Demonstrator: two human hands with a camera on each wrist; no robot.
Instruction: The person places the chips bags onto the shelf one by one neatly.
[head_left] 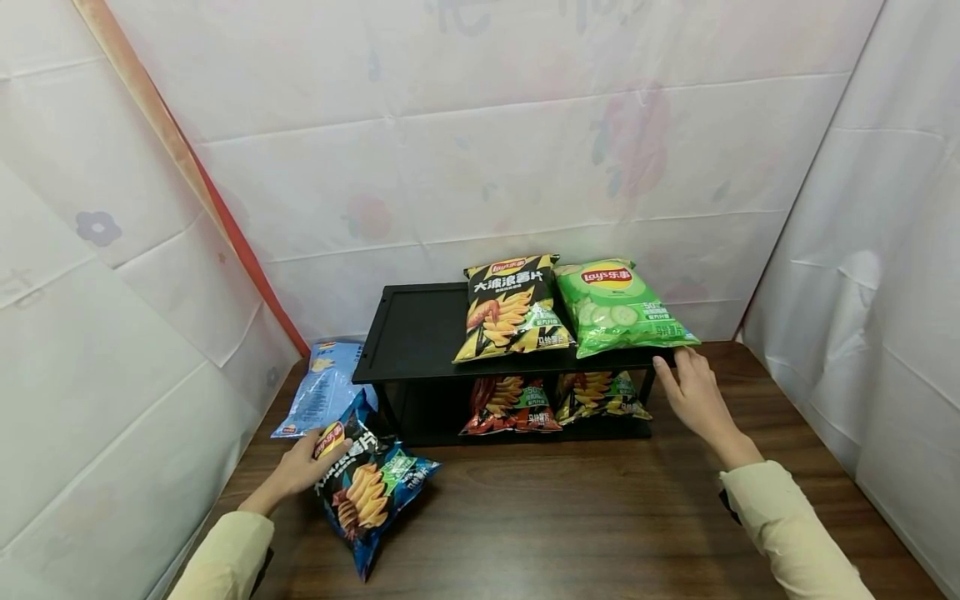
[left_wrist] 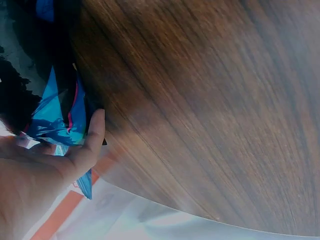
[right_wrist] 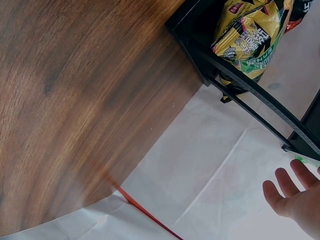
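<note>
My left hand (head_left: 298,468) grips the upper left edge of a blue-and-black chip bag (head_left: 371,496), which hangs tilted at the shelf's front left. The left wrist view shows the thumb and fingers around the edge of that bag (left_wrist: 52,112). At the right front corner of a black two-tier shelf (head_left: 416,333) is my right hand (head_left: 701,400), just below a green chip bag (head_left: 618,308). Its fingers reach out loosely and hold nothing; whether they touch the shelf I cannot tell. A black-and-yellow chip bag (head_left: 513,310) leans beside the green one on the top tier.
On the lower tier sit a red chip bag (head_left: 513,406) and a yellow-and-black one (head_left: 602,396). A light blue bag (head_left: 324,387) lies left of the shelf on the wooden table (head_left: 555,525). White printed cloth (head_left: 480,167) encloses the back and sides.
</note>
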